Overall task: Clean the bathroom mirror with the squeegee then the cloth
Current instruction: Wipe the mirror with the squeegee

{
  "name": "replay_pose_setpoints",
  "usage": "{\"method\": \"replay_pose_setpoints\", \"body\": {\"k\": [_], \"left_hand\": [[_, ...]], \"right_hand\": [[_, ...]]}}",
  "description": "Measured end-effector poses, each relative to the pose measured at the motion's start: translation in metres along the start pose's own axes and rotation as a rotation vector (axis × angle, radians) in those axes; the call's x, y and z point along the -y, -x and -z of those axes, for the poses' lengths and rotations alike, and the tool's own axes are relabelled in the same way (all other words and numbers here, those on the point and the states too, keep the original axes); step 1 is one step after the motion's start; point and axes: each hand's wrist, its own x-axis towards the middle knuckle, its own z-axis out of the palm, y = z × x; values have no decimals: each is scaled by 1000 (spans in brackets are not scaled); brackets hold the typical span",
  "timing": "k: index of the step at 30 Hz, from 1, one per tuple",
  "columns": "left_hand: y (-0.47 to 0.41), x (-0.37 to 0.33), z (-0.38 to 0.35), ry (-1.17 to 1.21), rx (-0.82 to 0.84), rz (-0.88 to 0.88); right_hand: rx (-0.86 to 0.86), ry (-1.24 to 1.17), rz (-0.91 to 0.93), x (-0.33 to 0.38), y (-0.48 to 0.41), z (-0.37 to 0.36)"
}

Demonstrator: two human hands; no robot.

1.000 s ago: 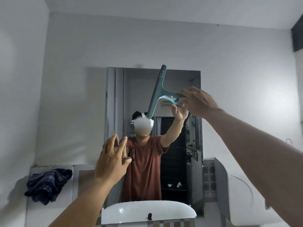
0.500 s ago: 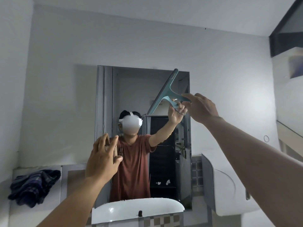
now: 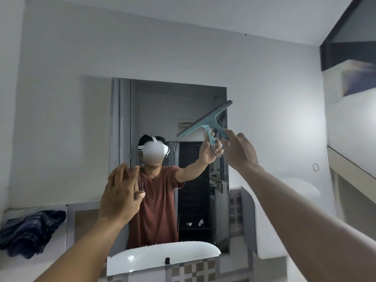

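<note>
The bathroom mirror (image 3: pixel 162 110) hangs on the white wall ahead and reflects a person in a red shirt. My right hand (image 3: pixel 240 151) grips the handle of a teal squeegee (image 3: pixel 205 121), whose blade lies tilted against the mirror's upper right part, its right end near the mirror's right edge. My left hand (image 3: pixel 120 196) is raised in front of the mirror's lower left side, fingers apart, holding nothing. A dark blue checked cloth (image 3: pixel 30 231) lies crumpled on the ledge at the far left.
A white basin (image 3: pixel 162 259) sits below the mirror above a checked tile strip. A white curved fixture (image 3: pixel 264 220) juts out from the wall to the right of the mirror. A dark window frame (image 3: pixel 345 47) is at the upper right.
The squeegee has swung from nearly upright to a shallower tilt and slid down and to the right on the glass. My left hand has stayed put.
</note>
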Motion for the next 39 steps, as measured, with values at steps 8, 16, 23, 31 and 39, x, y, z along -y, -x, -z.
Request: {"method": "replay_pose_setpoints", "body": {"k": [8, 16, 23, 31, 39], "left_hand": [[2, 2, 1, 3, 8, -7], [31, 6, -6, 26, 23, -26], [40, 11, -12, -18, 59, -53], [45, 19, -13, -64, 85, -52], [57, 22, -14, -32, 134, -93]], "right_hand": [[106, -75, 28, 8, 22, -6], [88, -295, -110, 23, 54, -36], [112, -469, -237, 55, 78, -64], [114, -661, -364, 98, 95, -87], [83, -830, -442, 133, 110, -116]]}}
